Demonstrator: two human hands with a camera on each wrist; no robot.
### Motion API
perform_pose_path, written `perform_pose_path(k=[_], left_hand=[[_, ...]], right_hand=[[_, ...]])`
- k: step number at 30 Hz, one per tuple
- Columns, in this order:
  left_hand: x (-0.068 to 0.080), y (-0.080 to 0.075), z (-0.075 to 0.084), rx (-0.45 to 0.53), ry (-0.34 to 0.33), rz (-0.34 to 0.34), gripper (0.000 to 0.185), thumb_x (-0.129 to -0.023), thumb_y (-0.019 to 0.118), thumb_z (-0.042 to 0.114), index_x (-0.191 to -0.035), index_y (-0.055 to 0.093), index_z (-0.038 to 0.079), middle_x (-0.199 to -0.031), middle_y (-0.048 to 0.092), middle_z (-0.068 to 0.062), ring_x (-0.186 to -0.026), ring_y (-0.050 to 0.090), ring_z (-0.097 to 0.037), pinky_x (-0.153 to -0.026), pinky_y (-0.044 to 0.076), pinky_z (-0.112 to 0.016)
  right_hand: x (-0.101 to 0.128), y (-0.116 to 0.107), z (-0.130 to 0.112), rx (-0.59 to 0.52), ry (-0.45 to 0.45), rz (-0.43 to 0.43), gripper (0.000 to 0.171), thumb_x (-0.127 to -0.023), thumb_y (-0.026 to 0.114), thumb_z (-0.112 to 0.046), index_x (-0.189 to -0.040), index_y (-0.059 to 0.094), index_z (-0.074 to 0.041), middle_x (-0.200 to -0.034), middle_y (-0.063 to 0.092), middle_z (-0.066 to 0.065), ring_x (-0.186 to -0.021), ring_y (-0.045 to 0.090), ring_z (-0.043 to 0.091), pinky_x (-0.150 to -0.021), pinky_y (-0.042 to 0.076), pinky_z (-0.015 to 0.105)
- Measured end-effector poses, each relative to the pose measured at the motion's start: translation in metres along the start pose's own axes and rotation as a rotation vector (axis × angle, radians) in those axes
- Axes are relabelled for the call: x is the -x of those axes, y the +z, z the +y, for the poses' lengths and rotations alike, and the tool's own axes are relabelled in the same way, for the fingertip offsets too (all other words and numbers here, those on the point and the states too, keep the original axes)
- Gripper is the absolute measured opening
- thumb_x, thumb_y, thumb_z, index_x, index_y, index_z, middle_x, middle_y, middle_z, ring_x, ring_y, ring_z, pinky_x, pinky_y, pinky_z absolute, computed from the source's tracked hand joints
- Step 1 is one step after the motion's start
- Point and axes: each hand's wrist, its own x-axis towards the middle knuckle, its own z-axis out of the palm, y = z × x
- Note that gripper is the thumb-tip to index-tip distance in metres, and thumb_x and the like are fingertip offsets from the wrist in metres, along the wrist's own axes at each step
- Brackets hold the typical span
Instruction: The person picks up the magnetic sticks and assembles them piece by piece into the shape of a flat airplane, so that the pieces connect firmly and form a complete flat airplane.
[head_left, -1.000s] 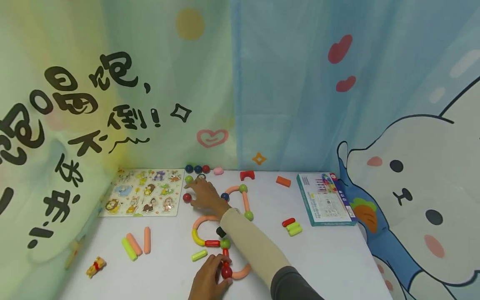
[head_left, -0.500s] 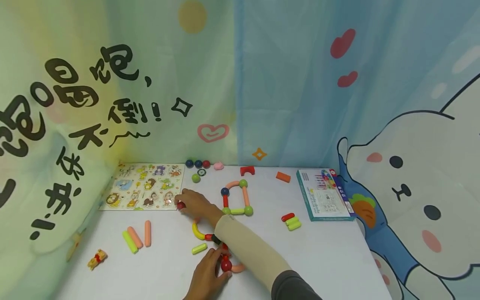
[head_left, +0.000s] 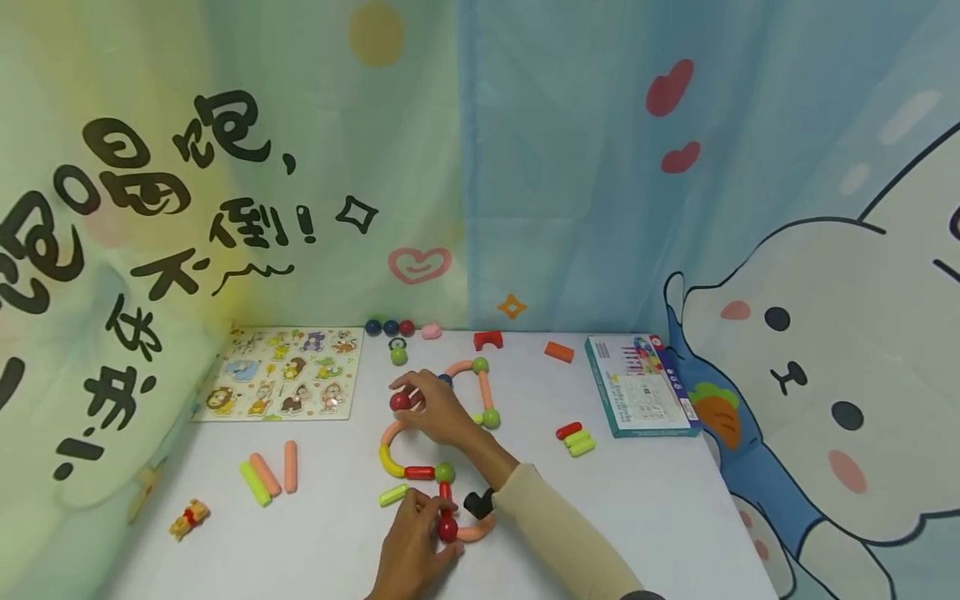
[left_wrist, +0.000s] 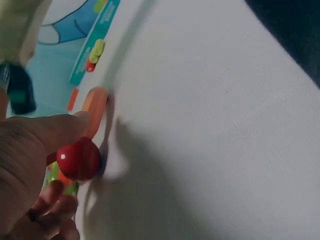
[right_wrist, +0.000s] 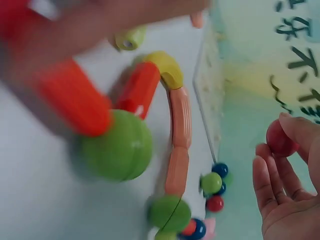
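Note:
My right hand (head_left: 408, 396) pinches a small red ball (head_left: 400, 402) just above the open end of a pink curved rod (head_left: 392, 431). In the right wrist view the red ball (right_wrist: 280, 139) sits between the fingertips (right_wrist: 300, 131), apart from the chain. That chain runs from the pink curve through a yellow curve (head_left: 386, 461), a red rod (head_left: 419, 472) and a green ball (head_left: 445, 472) down to another red ball (head_left: 447, 530). My left hand (head_left: 435, 521) grips this lower red ball (left_wrist: 77, 159) on the white table (head_left: 675, 500); a pink curved rod (left_wrist: 94, 107) joins it.
An animal puzzle board (head_left: 281, 375) lies at the back left, a teal box (head_left: 637, 383) at the right. A square figure of rods and balls (head_left: 480, 392) is beside my right hand. Loose rods (head_left: 266, 477), back balls (head_left: 390, 327), a green ball (head_left: 399, 356) and short rods (head_left: 573, 437) are scattered around.
My right hand took the red ball from beside the puzzle board and carried it right, to the pink curve's end. My left hand kept its hold on the lower red ball.

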Motion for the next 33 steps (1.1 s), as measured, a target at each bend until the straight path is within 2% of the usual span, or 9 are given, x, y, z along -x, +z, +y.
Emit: perform_pose_path(k=[2,5,10,12,17,21,25,33], left_hand=[[-0.002,0.0,0.005,-0.046,0.019,0.019,0.051,-0.067,0.101,0.025,-0.111,0.075,0.026,-0.106,0.05,0.005,-0.092,0.048,-0.008,-0.069,0.043,-0.025],[-0.007,0.001,0.011,-0.124,0.067,0.008,0.043,-0.068,0.101,0.028,-0.105,0.08,0.025,-0.108,0.053,0.004,-0.092,0.047,-0.009,-0.07,0.044,-0.025],[-0.012,0.009,0.015,-0.233,0.15,0.002,0.034,-0.065,0.101,0.036,-0.092,0.083,0.026,-0.102,0.054,0.005,-0.091,0.042,-0.011,-0.07,0.04,-0.026],[-0.013,0.012,0.016,-0.254,0.161,0.005,0.031,-0.065,0.101,0.037,-0.089,0.084,0.026,-0.097,0.052,0.006,-0.09,0.04,-0.011,-0.07,0.038,-0.026],[-0.015,0.016,0.017,-0.276,0.178,0.009,0.027,-0.068,0.099,0.036,-0.088,0.083,0.026,-0.092,0.051,0.007,-0.088,0.04,-0.011,-0.071,0.037,-0.026],[-0.013,0.014,0.012,-0.247,0.19,0.03,0.031,-0.068,0.099,0.036,-0.09,0.079,0.027,-0.095,0.054,0.007,-0.089,0.042,-0.01,-0.073,0.042,-0.027],[-0.01,0.011,0.009,-0.214,0.204,0.018,0.031,-0.07,0.098,0.039,-0.092,0.078,0.028,-0.097,0.055,0.008,-0.089,0.042,-0.01,-0.075,0.043,-0.027],[-0.006,0.011,0.008,-0.202,0.215,-0.007,0.03,-0.071,0.095,0.043,-0.091,0.077,0.029,-0.098,0.054,0.009,-0.091,0.041,-0.01,-0.078,0.042,-0.029]], right_hand=[[0.02,-0.011,0.002,-0.019,0.011,0.039,0.037,-0.094,0.082,-0.014,-0.128,0.069,-0.02,-0.119,0.066,0.002,-0.105,0.068,0.014,-0.091,0.059,0.027],[0.053,-0.024,0.009,-0.032,0.054,0.066,0.033,-0.092,0.083,-0.013,-0.123,0.072,-0.019,-0.117,0.067,0.002,-0.105,0.069,0.016,-0.094,0.061,0.033],[0.103,-0.041,0.027,-0.047,0.161,0.045,0.032,-0.091,0.085,-0.013,-0.119,0.071,-0.02,-0.114,0.07,-0.001,-0.104,0.07,0.02,-0.095,0.061,0.039],[0.12,-0.047,0.035,-0.05,0.204,0.02,0.032,-0.09,0.086,-0.014,-0.118,0.071,-0.021,-0.112,0.071,-0.002,-0.103,0.069,0.021,-0.095,0.061,0.041],[0.155,-0.061,0.054,-0.053,0.282,-0.072,0.031,-0.087,0.087,-0.01,-0.112,0.071,-0.018,-0.104,0.071,-0.002,-0.094,0.066,0.019,-0.084,0.058,0.029],[0.172,-0.064,0.064,-0.095,0.301,-0.131,0.031,-0.086,0.087,-0.006,-0.111,0.071,-0.013,-0.098,0.071,0.003,-0.084,0.063,0.014,-0.073,0.053,0.019],[0.18,-0.059,0.069,-0.167,0.285,-0.171,0.031,-0.087,0.086,-0.009,-0.114,0.072,-0.011,-0.1,0.073,0.005,-0.079,0.063,0.012,-0.07,0.053,0.019],[0.188,-0.051,0.069,-0.179,0.299,-0.157,0.03,-0.087,0.087,-0.01,-0.113,0.072,-0.013,-0.102,0.073,0.004,-0.077,0.062,0.011,-0.066,0.051,0.019]])
